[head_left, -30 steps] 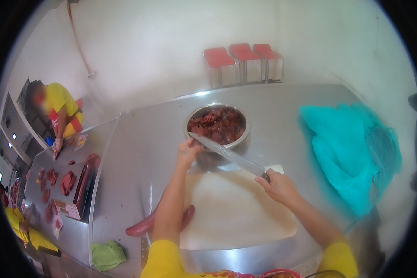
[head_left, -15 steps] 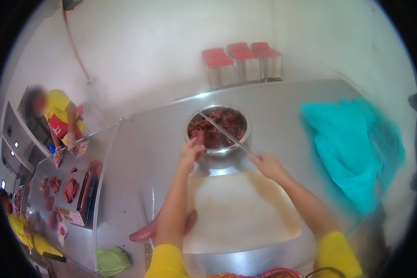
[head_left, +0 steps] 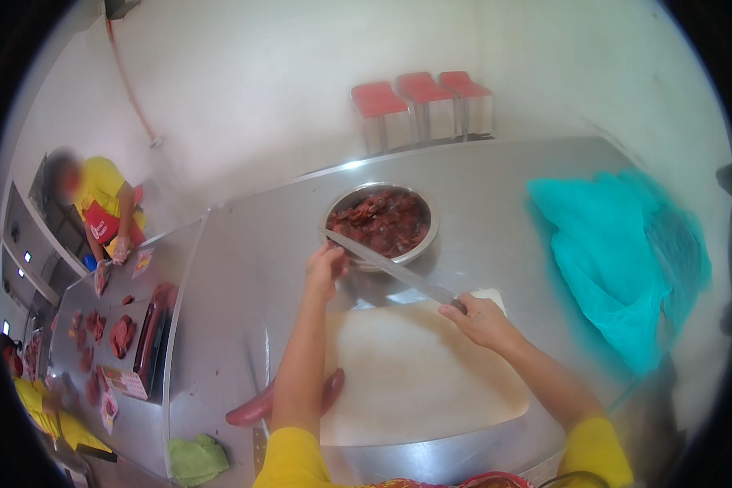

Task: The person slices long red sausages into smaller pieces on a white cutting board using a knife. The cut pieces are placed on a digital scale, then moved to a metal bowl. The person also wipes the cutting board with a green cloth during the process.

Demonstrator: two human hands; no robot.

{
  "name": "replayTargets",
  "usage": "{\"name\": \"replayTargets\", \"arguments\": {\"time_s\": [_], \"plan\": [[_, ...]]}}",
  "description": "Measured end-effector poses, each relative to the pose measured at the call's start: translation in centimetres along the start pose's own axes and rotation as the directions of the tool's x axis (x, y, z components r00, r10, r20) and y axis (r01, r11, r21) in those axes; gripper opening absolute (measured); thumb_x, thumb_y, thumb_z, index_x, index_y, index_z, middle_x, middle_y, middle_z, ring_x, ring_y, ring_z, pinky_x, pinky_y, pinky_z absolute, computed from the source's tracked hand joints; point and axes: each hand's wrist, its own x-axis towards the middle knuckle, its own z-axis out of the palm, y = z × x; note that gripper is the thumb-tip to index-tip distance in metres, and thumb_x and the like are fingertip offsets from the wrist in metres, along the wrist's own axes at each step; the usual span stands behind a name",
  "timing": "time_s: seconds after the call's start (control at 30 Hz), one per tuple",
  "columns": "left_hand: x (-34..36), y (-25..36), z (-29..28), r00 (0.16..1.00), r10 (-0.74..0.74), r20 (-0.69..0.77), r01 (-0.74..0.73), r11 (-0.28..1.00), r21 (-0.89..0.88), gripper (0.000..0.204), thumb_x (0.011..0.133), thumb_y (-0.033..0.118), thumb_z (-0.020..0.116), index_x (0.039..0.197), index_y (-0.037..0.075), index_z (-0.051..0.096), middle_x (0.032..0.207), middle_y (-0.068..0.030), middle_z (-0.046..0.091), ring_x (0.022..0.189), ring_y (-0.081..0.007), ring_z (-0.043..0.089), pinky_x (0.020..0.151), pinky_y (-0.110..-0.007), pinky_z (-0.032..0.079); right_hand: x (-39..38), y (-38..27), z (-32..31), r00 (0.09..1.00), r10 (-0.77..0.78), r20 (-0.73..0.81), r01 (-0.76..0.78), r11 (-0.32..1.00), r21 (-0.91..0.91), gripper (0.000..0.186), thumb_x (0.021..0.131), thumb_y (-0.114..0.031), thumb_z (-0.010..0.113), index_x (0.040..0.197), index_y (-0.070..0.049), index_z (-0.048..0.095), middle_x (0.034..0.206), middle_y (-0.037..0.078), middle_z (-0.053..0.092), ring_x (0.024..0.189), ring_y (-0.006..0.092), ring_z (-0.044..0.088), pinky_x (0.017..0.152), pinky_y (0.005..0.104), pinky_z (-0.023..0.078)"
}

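Note:
My right hand (head_left: 478, 320) is closed round the handle of a long knife (head_left: 394, 270). Its blade slants up to the left, across the near rim of a round steel bowl (head_left: 433, 237). Dark red pieces of meat (head_left: 382, 220) fill the bowl. By the knife's tip, my left hand (head_left: 325, 268) has its fingers curled at the bowl's near left side; what they hold, if anything, cannot be made out. Below the knife lies a whitish cutting board (head_left: 419, 366). A dark red, sausage-like length (head_left: 252, 409) shows on both sides of my left forearm, which covers its middle.
A crumpled turquoise plastic sheet (head_left: 606, 260) lies at the table's right. A green cloth (head_left: 197, 459) sits front left. On the left table are a scale (head_left: 148, 350) and meat pieces (head_left: 122, 335), with a co-worker (head_left: 106, 199) beyond. Red stools (head_left: 380, 99) stand behind.
The knife has come back toward me from over the bowl's middle to its near rim. My left hand has moved slightly left and nearer, and a reddish piece at its fingers no longer shows.

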Motion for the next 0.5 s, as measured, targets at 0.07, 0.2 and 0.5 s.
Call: {"name": "replayTargets", "arguments": {"time_s": [0.07, 0.2, 0.5], "plan": [[-0.1, -0.1, 0.3, 1.0, 0.005, -0.001, -0.005, 1.0, -0.01, 0.034, 0.084, 0.01, 0.064, 0.116, 0.003, 0.057, 0.079, -0.0008, 0.06, 0.068, -0.011, 0.058, 0.054, -0.024, 0.046, 0.4, -0.2, 0.3, 1.0, -0.003, 0.002, 0.003, 0.999, 0.034, 0.063, 0.091, -0.059, 0.049, 0.097, 0.003, 0.06, 0.084, 0.025, 0.065, 0.082, 0.0406, 0.063, 0.074, 0.0443, 0.048], [-0.1, -0.7, 0.9, 0.999, -0.015, 0.037, 0.016, 1.0, -0.017, 0.042, 0.083, 0.009, 0.064, 0.123, 0.002, 0.053, 0.079, -0.0018, 0.06, 0.069, -0.012, 0.059, 0.054, -0.024, 0.047, 2.0, -0.6, 1.1, 0.995, 0.083, 0.056, -0.09, 0.987, 0.132, 0.06, 0.089, -0.055, 0.054, 0.1, 0.004, 0.062, 0.089, 0.023, 0.065, 0.082, 0.0344, 0.063, 0.074, 0.0403, 0.047], [-2.3, -1.1, 0.4, 0.983, -0.014, 0.181, 0.047, 0.983, -0.177, 0.051, 0.084, 0.011, 0.061, 0.131, 0.001, 0.048, 0.106, -0.0078, 0.063, 0.076, -0.0149, 0.062, 0.055, -0.026, 0.051, 6.4, -1.0, 3.2, 0.98, 0.101, 0.173, -0.166, 0.893, 0.419, 0.069, 0.086, -0.064, 0.053, 0.088, 0.005, 0.062, 0.068, 0.014, 0.06, 0.053, 0.0208, 0.057, 0.047, 0.0348, 0.043]]}}
